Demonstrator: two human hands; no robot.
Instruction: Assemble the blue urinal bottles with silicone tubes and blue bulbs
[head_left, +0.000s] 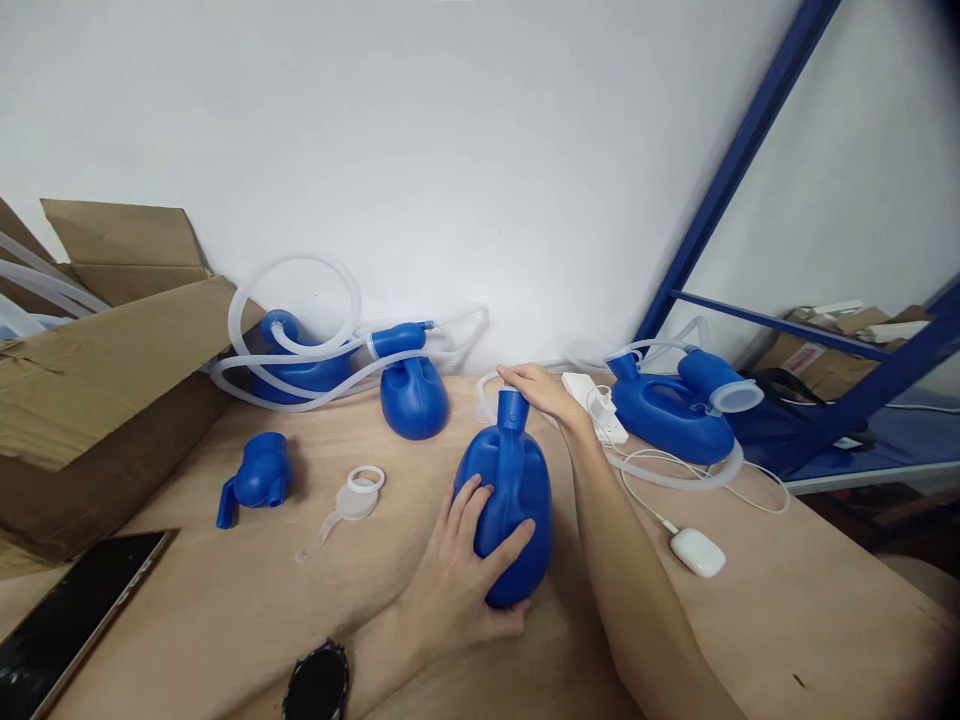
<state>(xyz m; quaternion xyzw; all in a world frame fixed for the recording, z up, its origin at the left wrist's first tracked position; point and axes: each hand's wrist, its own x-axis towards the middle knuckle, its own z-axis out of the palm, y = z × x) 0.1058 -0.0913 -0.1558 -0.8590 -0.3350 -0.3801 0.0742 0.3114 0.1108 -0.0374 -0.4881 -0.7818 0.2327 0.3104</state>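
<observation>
A blue plastic bottle (510, 500) with a narrow neck lies on the tan table (225, 610), neck pointing away from me. My left hand (461, 575) wraps round its lower body, with a black watch on the wrist. My right hand (540, 392) rests its closed fingers on the bottle's neck opening, where a clear tube (486, 392) meets it. A loose clear cap with a ring (356, 497) and a blue funnel piece (259, 478) lie to the left.
Two more blue bottles with coiled clear tubing (296, 350) (412, 395) stand by the white wall. Another assembled set (671, 410) lies at right beside a white power strip (596, 405) and white charger (697, 552). Cardboard box (97, 390) left, dark tablet (71, 615) front left, blue shelving (750, 130) right.
</observation>
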